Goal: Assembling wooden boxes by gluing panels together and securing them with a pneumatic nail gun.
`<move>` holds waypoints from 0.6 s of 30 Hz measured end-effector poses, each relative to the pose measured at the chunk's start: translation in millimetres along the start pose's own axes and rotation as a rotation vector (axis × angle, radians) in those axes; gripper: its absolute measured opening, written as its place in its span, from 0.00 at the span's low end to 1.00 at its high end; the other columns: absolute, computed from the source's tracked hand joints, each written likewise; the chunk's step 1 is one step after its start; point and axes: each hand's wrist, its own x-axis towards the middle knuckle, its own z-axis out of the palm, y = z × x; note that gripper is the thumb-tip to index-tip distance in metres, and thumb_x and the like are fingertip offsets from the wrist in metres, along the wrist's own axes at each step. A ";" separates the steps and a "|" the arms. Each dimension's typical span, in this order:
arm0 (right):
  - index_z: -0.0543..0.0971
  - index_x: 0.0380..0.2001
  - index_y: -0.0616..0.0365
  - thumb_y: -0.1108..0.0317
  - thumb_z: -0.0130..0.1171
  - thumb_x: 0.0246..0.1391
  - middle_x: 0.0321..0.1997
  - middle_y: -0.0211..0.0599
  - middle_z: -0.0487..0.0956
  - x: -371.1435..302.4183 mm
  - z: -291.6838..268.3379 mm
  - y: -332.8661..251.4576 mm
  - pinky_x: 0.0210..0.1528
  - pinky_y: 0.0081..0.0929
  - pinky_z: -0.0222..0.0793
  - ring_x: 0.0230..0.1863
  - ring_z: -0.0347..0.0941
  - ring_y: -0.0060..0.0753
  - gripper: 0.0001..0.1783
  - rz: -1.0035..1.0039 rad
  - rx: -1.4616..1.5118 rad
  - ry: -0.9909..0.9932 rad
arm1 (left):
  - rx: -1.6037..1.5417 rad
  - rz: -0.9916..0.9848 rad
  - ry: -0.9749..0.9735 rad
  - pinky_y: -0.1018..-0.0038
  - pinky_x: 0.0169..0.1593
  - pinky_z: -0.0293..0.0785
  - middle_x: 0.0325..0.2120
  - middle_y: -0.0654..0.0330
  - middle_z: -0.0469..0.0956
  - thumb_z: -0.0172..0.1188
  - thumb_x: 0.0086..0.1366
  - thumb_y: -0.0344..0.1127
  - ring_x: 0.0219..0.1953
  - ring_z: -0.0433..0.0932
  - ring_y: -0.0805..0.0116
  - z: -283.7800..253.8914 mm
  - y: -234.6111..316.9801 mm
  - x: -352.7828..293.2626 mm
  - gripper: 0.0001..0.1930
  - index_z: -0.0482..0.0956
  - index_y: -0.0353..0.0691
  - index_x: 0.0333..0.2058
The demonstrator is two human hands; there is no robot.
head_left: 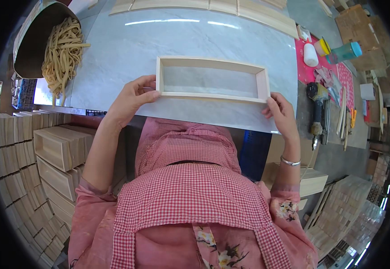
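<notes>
A long, narrow rectangular frame of pale wood point(213, 96) sits at the front of the marble-patterned tabletop point(114, 54); the table surface shows through its middle. My left hand point(134, 96) grips its left end, thumb on the near corner and fingers curled behind. At the opposite end, my right hand point(280, 112) holds the near right corner between thumb and fingers. Some fingertips of both hands are hidden by the wood or by the hands themselves.
Tan strips point(62, 54) spill from a round metal container point(29, 40) at the left. Thin boards point(249, 13) lie along the far edge. A power tool point(316, 103), white bottle point(310, 54) and teal bottle point(345, 53) are at right. Stacked wooden boxes point(51, 150) stand lower left.
</notes>
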 end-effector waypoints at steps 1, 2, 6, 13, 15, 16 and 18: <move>0.79 0.46 0.67 0.62 0.53 0.67 0.31 0.36 0.79 -1.5 3.4 0.9 0.31 0.19 0.71 0.28 0.74 0.25 0.17 -0.008 0.018 -0.004 | -0.016 0.001 -0.020 0.77 0.49 0.73 0.44 0.54 0.77 0.66 0.63 0.32 0.43 0.75 0.67 -0.6 -1.3 1.1 0.26 0.75 0.31 0.59; 0.79 0.46 0.67 0.63 0.54 0.67 0.31 0.37 0.79 -2.4 6.7 1.4 0.30 0.19 0.71 0.28 0.74 0.25 0.16 -0.016 0.037 -0.009 | -0.032 0.001 -0.037 0.76 0.49 0.73 0.44 0.54 0.77 0.67 0.62 0.31 0.43 0.75 0.67 -1.2 -2.1 1.9 0.27 0.75 0.32 0.59; 0.76 0.51 0.67 0.65 0.54 0.66 0.32 0.38 0.80 -4.4 3.3 -0.6 0.30 0.18 0.72 0.28 0.76 0.25 0.17 0.028 0.088 -0.073 | -0.042 -0.034 -0.046 0.76 0.50 0.73 0.45 0.54 0.77 0.66 0.61 0.28 0.44 0.74 0.67 -3.6 3.1 4.5 0.27 0.75 0.32 0.60; 0.73 0.57 0.65 0.67 0.53 0.67 0.31 0.37 0.79 1.1 1.6 -1.9 0.30 0.16 0.72 0.28 0.76 0.24 0.19 0.154 0.110 -0.114 | -0.028 -0.056 -0.069 0.75 0.51 0.72 0.47 0.52 0.77 0.64 0.61 0.24 0.45 0.74 0.66 -4.1 5.3 5.4 0.30 0.71 0.34 0.63; 0.72 0.58 0.64 0.68 0.55 0.65 0.34 0.38 0.80 -0.8 -6.9 -6.6 0.30 0.17 0.73 0.29 0.76 0.25 0.21 0.161 0.084 -0.103 | -0.018 -0.023 -0.063 0.74 0.51 0.72 0.48 0.52 0.77 0.66 0.59 0.25 0.45 0.74 0.66 3.0 4.5 3.7 0.32 0.69 0.35 0.64; 0.71 0.60 0.63 0.69 0.58 0.62 0.37 0.39 0.80 0.4 -6.9 -4.1 0.31 0.17 0.73 0.30 0.76 0.25 0.24 0.159 0.080 -0.125 | 0.008 0.003 -0.020 0.74 0.51 0.71 0.50 0.51 0.76 0.68 0.58 0.26 0.45 0.74 0.65 4.0 2.8 -1.8 0.35 0.68 0.35 0.65; 0.69 0.63 0.62 0.72 0.63 0.58 0.43 0.42 0.81 7.7 -7.9 -1.3 0.33 0.18 0.74 0.31 0.76 0.27 0.30 0.156 0.070 -0.175 | 0.054 0.057 0.073 0.73 0.51 0.71 0.52 0.50 0.76 0.71 0.55 0.27 0.45 0.74 0.64 2.5 -1.1 -1.0 0.40 0.65 0.36 0.67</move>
